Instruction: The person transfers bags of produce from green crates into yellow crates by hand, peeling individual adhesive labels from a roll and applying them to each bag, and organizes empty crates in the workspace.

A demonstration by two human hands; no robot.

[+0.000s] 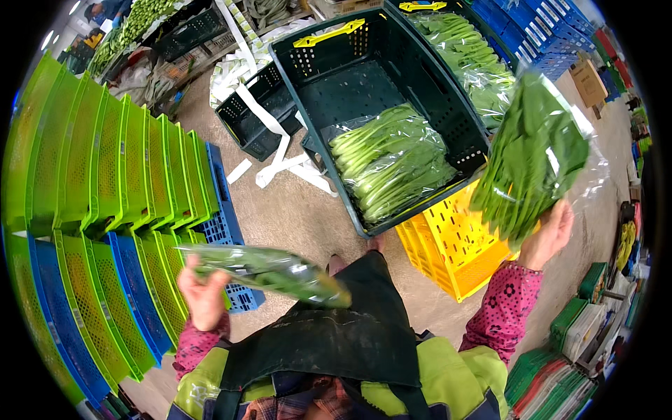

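My left hand (203, 294) grips one end of a clear bag of leafy greens (269, 273), held sideways in front of my dark apron. On the right, my right hand (549, 236) is closed on the lower edge of another bag of leafy greens (535, 154), its stems toward me and leaves up. Between and beyond my hands stands a dark green crate (378, 77) with a yellow handle. Bagged greens (395, 161) lie in its near end, stems to the left, while the bare crate bottom shows at the far end.
A yellow crate (455, 245) stands below the dark crate's near right corner. Stacked lime-green crates (105, 154) rise at my left. Another crate of bagged greens (465, 56) sits at the back right, near blue crates (532, 28). White strips (280, 157) trail beside a small black crate (255, 115).
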